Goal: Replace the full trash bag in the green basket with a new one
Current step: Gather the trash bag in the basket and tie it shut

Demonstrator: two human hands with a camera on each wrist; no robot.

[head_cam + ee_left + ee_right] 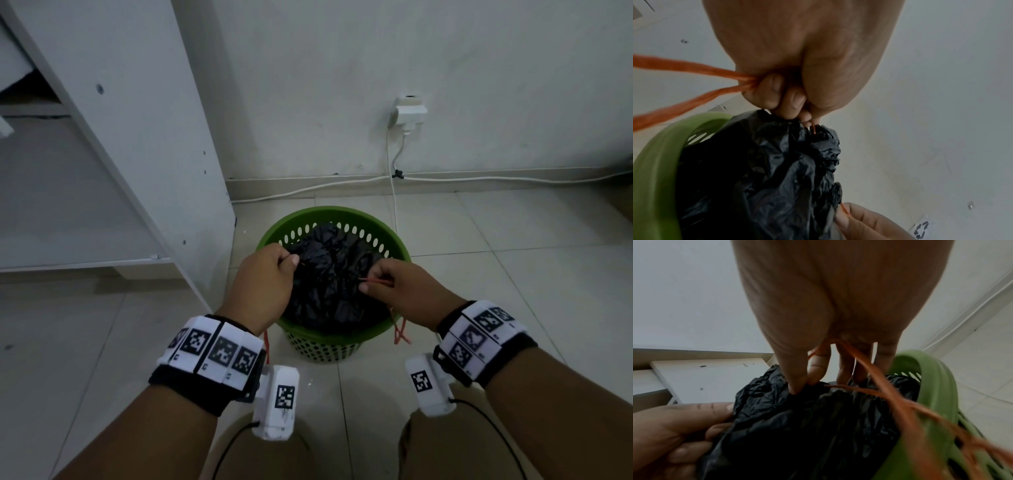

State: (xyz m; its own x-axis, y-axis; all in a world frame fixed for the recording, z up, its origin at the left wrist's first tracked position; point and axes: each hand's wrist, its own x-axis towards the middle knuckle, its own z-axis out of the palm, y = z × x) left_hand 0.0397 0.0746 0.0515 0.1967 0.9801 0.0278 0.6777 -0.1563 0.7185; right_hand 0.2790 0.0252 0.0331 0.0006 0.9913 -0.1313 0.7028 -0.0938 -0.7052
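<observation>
A green perforated basket (346, 214) stands on the tiled floor, filled by a crumpled black trash bag (334, 274) with orange drawstrings. My left hand (270, 274) is curled at the bag's left side and grips the orange drawstring (694, 68), which trails out past its fingers (774, 91). The bag (766, 170) bunches up under it inside the basket rim (655, 154). My right hand (394, 287) pinches the other orange drawstring (378, 281) at the bag's right side. In the right wrist view this drawstring (885, 391) runs from the fingers (818, 368) across the bag (807, 426) and over the basket rim (937, 386).
A white cabinet (137, 137) stands close to the basket's left. Behind it is a white wall with a socket and plug (409, 113), and white cables (479, 179) run along the skirting. Grey floor tiles (513, 274) spread to the right.
</observation>
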